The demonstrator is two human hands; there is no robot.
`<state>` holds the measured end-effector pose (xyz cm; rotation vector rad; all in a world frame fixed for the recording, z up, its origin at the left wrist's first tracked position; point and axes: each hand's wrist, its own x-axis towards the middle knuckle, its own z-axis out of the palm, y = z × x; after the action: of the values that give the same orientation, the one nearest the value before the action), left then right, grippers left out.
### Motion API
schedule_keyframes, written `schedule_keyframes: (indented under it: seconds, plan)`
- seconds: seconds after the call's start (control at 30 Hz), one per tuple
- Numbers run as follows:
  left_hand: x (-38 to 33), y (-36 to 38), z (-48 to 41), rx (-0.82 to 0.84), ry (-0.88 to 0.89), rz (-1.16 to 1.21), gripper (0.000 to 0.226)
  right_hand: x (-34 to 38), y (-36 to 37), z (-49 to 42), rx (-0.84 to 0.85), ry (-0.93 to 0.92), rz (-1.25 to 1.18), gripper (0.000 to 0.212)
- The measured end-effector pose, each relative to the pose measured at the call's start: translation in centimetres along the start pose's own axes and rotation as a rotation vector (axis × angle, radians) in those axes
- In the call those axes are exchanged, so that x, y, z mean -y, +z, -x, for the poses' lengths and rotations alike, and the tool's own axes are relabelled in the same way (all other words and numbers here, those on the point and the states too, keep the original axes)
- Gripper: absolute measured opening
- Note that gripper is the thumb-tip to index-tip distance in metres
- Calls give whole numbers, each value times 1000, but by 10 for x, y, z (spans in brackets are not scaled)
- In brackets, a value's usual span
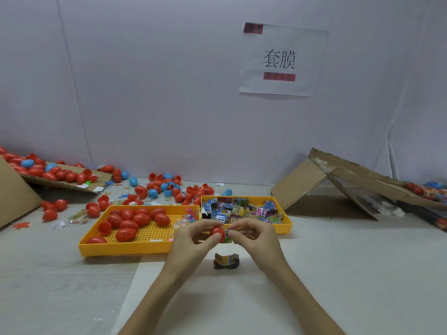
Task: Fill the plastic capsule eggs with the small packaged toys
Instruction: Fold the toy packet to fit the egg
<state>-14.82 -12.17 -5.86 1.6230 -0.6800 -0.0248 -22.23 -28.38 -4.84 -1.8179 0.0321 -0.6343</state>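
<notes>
While the left hand [193,235] grips a red egg [217,232] at centre frame, the right hand [251,234] pinches a packet [227,234] against it. I judge this is the stuffing step. The next move needs a full push inside, then closing. A spare packet [226,261] lies just below.

Counting it all up: two yellow trays are sitting on the worktop [350,274]. The left tray [121,250] is carrying roughly eleven red eggs [125,234], and the right tray [287,223] is holding dozens of toy packets [242,209], too jumbled for an exact tally. One loose packet [226,261] is lying in front. Two hands are showing: the left hand [193,235] is gripping one held egg [217,232], and the right hand [251,234] is pinching one small packet [227,234]. Around ten blue eggs [133,181] are mixing with uncountable scattered red eggs [60,204]. Two cardboard pieces [302,182] and one paper sign [280,59] are sitting further back.
</notes>
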Motion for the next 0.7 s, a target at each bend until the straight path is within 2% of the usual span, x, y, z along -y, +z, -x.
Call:
schedule_keyframes:
  seconds: [0.27, 0.4, 0.7]
  plan:
    - [-2, 0, 2, 3, 82, -110, 28, 0, 0, 0, -2, -41, 13, 18]
    - [-3, 0, 2, -2, 78, -114, 26, 1, 0, 1, 3, -57, -12, 21]
    - [-7, 1, 5, 55, 84, -56, 25, -2, 1, 0, 18, -66, 21, 14]
